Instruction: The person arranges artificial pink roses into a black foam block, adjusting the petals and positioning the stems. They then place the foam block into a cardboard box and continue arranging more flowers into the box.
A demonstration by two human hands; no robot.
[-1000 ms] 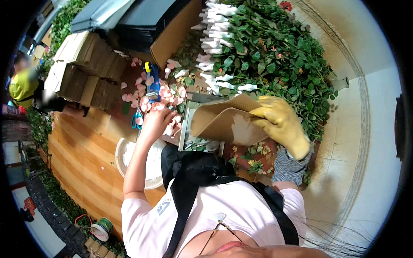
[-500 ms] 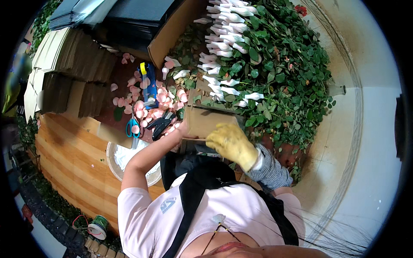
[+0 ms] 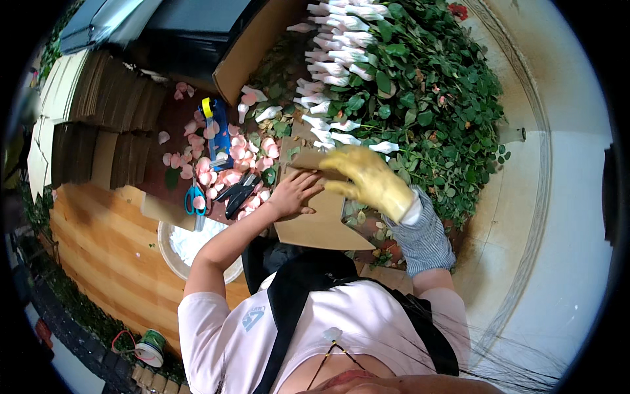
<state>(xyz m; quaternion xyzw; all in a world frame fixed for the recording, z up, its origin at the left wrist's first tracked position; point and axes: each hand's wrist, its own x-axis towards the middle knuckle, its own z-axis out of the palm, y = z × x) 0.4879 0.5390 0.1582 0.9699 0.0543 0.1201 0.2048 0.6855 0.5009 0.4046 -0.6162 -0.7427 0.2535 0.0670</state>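
A sheet of brown cardboard (image 3: pixel 328 223) with a folded flap lies in front of me. My left hand (image 3: pixel 295 194), bare, rests flat on it with the fingers spread. The flap (image 3: pixel 312 158) stands folded near the sheet's far edge, just beyond my left fingertips. My right hand (image 3: pixel 364 177), in a yellow glove, is at the right end of this flap. Its thumb and fingers are apart, and the fingers are slightly blurred; whether they touch the flap is hard to see. Just beyond lie several roses (image 3: pixel 344 71) with white mesh sleeves over their heads.
Rose stems and leaves (image 3: pixel 433 125) are heaped at the right. Left of the cardboard lie a black stapler (image 3: pixel 241 195), blue scissors (image 3: pixel 195 199), a blue tape dispenser (image 3: pixel 220 134) and pink petals (image 3: pixel 243 157). Stacked cardboard (image 3: pixel 98 98) and a white tub (image 3: pixel 172 256) stand farther left.
The cardboard has been spread out toward me. My left hand has moved from its left edge onto its top. My right hand has moved away from me, to the far flap.
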